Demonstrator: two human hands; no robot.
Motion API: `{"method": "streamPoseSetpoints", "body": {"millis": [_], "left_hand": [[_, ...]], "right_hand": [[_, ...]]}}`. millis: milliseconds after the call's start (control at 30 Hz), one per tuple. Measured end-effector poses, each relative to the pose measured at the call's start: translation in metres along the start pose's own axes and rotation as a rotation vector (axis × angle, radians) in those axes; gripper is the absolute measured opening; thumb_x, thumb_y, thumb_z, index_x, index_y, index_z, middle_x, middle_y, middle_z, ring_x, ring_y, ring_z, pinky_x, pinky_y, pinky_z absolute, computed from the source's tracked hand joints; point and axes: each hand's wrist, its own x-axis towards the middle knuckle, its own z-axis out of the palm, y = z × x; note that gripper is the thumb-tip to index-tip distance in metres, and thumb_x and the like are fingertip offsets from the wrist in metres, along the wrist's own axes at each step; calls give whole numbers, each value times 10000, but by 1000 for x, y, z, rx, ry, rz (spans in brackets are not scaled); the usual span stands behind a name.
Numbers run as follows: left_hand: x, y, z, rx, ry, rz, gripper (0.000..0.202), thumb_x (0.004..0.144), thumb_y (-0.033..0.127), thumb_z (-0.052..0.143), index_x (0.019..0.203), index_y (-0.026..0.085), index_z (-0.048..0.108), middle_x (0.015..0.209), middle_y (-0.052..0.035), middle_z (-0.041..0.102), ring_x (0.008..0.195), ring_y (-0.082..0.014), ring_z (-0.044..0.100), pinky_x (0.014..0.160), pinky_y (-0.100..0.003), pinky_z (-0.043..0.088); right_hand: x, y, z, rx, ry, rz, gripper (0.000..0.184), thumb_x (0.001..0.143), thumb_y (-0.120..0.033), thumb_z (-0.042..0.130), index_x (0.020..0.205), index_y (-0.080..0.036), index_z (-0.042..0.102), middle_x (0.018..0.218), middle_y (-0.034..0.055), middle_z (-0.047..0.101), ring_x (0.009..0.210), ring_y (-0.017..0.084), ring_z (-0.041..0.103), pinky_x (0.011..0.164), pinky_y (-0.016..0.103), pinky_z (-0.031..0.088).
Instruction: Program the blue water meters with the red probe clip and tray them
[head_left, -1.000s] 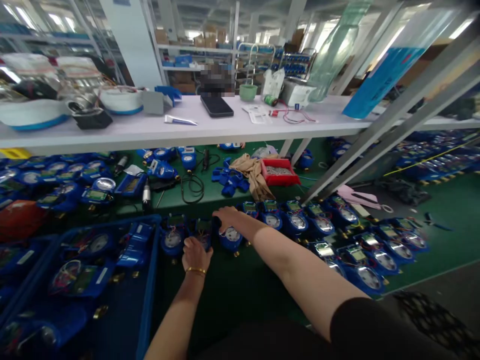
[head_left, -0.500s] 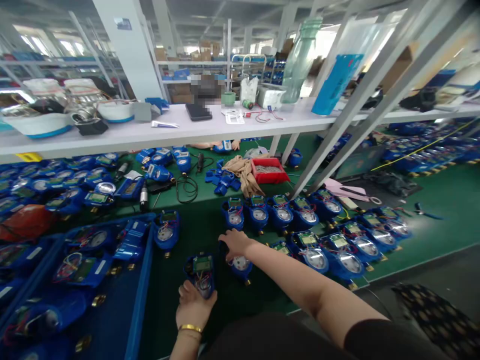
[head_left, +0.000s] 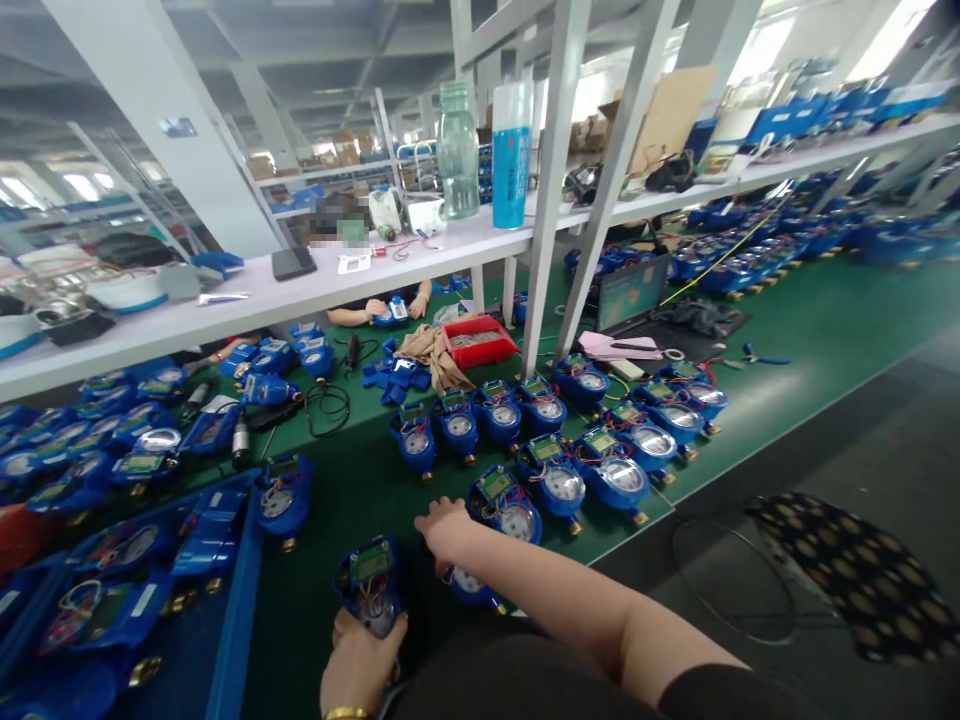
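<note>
My left hand is closed around the lower end of a blue water meter. That meter has its cover off, showing a green circuit board and coloured wires. Over the upper end of a second blue water meter curls my right hand, its forearm reaching in from the right. Hand and forearm hide most of this second meter; its lower part and brass fitting show. Just right of my right hand stands another open water meter, with more in rows behind it.
A blue crate of meters stands at the left. Further back are a red tray of small metal parts, beige cloth, a laptop and shelf posts. A co-worker's hands hold a meter under the shelf.
My view has swung to the right, so the bench and shelf sit further left in it. Both hands stay on their meters. The co-worker's hands show more fully.
</note>
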Motion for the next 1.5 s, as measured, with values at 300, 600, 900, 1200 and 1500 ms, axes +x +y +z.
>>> {"method": "streamPoseSetpoints", "body": {"millis": [300,600,900,1200,1500], "left_hand": [[1,24,-1,-10,-22,-18,520,832,469,556,1233,157,445,1232,-119,506,1034,-236,549,877,-436,460],[42,69,-25,-94,0,8,457,843,422,566,1211,166,477,1215,-107,522,1022,-235,557,867,-448,473],[74,97,8,-313,76,-24,535,839,471,548,1265,169,432,1263,-124,482,1084,-261,519,907,-482,441],[84,18,-12,-479,366,-23,564,829,337,594,1319,172,369,1346,-132,410,1219,-297,419,968,-505,405],[164,-51,-67,-464,522,-202,578,822,371,598,1322,193,368,1400,-130,330,1248,-332,364,982,-555,369]], "right_hand": [[-21,15,36,42,151,-86,436,845,-362,627,1221,-181,501,1252,96,485,1155,296,458,917,508,423],[-18,12,43,97,189,-90,573,757,-354,713,1253,-175,488,1212,106,528,1149,313,470,940,539,391],[15,39,31,249,217,-107,842,788,-369,561,1451,-66,139,1469,164,295,1335,237,313,1064,343,297],[73,-21,11,225,271,156,1005,800,-455,582,1381,167,48,1232,335,500,1117,383,537,925,401,409],[93,-8,8,267,243,207,895,736,-428,706,1404,-51,245,1124,176,611,1021,280,597,884,409,458]]}}
